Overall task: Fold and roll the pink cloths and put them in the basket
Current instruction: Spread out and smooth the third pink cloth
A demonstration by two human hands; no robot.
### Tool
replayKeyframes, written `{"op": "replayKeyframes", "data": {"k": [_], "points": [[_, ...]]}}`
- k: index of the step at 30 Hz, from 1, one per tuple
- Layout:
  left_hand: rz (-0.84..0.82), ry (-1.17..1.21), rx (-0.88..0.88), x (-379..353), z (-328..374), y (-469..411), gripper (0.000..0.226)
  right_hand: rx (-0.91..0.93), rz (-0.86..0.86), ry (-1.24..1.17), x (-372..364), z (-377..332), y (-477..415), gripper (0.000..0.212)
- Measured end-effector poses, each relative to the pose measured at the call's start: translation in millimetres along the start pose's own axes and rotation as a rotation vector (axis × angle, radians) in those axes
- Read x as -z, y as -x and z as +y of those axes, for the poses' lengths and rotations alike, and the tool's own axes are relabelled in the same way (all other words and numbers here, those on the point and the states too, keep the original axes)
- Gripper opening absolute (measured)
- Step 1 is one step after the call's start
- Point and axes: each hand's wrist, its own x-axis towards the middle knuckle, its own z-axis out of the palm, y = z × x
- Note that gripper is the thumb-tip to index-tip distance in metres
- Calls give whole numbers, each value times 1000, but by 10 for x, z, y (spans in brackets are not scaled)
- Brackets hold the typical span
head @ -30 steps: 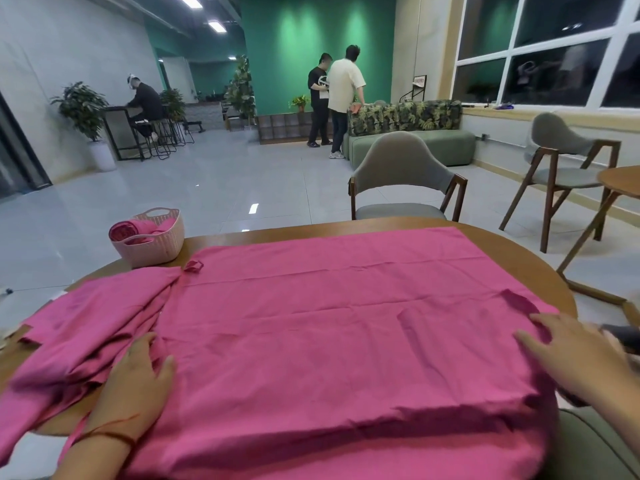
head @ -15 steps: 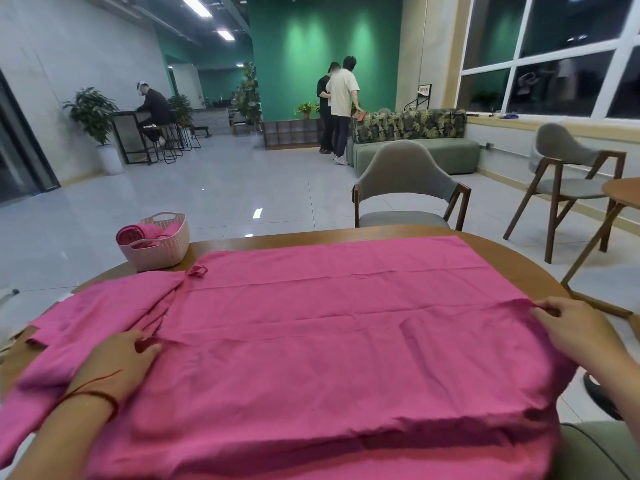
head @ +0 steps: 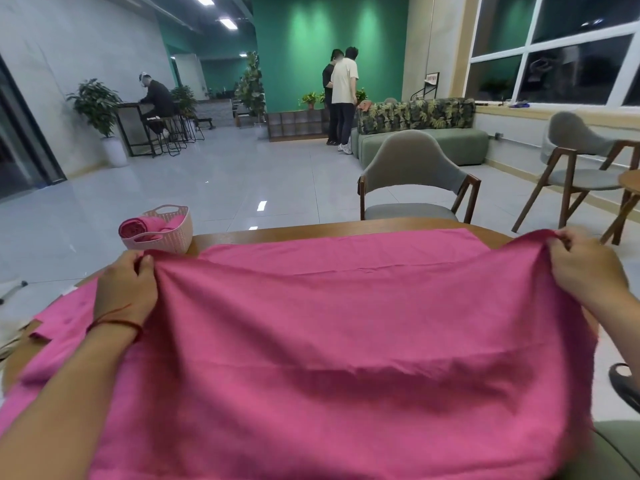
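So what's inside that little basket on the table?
The basket holds rolled pink cloth, one spiral end facing us, with more pink beside it. Its wall hides the lower part, so I cannot count the rolls.

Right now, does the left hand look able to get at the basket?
Probably yes: the basket stands on the table just beyond the left hand, with nothing between them. But that hand grips the raised pink cloth edge, so it would have to let go first.
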Motion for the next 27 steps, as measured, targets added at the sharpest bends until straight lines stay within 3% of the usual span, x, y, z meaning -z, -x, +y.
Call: {"op": "replayKeyframes", "data": {"k": [6, 10, 14, 20, 27], "points": [[-4, -32, 61, -418, 40, -829, 33, -32, 41, 23, -269, -217, -723, 51], [-10, -45, 73, -794, 82, -1355, 32, -12, 13, 36, -538, -508, -1202, 36], [-111, -97, 135, -1334, 19, -1802, 33, -42, -49, 65, -984, -694, -1603, 38], [-330, -312, 122, -2189, -408, -1622, 19, -147, -199, 191, -1947, -399, -1545, 33], [-263, -354, 59, -2386, -629, -1578, 7, -28, -160, 303, -2223, -201, -1552, 32]]}}
